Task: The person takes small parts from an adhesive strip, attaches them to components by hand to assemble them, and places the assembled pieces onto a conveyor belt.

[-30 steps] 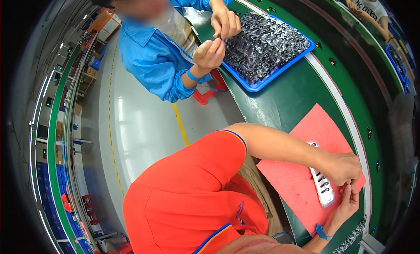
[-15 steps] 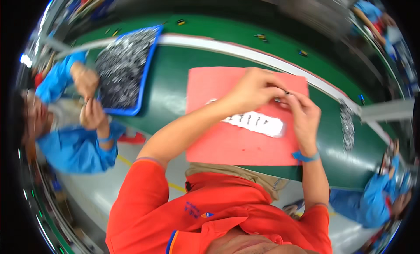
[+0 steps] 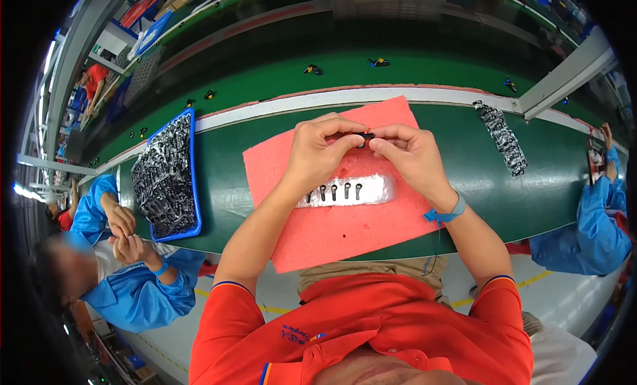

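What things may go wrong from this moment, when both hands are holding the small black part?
The small black part is pinched only by fingertips of the left hand and right hand, so it might slip.
The left forearm covers one end of the white strip in this view; lowering it could nudge the strip.
The blue wristband has a loose end near the pink foam sheet's edge, which might catch.

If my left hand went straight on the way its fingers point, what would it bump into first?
Beyond the small black part at its fingertips, your left hand would likely meet your right hand first, though their exact depth is unclear.
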`<state>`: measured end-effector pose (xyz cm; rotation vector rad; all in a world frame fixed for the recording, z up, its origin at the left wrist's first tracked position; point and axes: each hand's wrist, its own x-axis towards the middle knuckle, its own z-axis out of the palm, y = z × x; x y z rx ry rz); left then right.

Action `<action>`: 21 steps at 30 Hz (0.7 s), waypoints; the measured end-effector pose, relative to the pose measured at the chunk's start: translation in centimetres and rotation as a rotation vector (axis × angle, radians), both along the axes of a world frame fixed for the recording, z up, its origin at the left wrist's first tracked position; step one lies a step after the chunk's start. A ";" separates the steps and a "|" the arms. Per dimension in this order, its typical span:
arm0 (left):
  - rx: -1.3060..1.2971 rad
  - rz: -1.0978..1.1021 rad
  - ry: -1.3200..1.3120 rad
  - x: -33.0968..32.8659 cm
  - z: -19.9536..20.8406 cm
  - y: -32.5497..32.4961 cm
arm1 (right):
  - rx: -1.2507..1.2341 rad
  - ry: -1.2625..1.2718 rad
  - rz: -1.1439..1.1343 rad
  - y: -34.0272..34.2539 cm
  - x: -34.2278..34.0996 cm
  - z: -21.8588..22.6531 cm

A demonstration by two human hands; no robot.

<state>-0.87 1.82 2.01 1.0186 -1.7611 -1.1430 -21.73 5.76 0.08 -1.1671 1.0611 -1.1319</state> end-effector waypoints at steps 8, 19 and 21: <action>-0.157 -0.030 -0.063 -0.1 0.2 0.1 | -0.196 0.146 -0.035 -0.1 -0.1 -0.5; -0.216 -0.001 0.003 -0.2 -0.4 0.2 | 0.096 -0.330 0.071 -0.5 0.1 -1.6; -0.147 -0.030 0.036 0.0 -0.6 0.3 | 0.297 -0.535 0.212 -0.8 -0.6 -1.9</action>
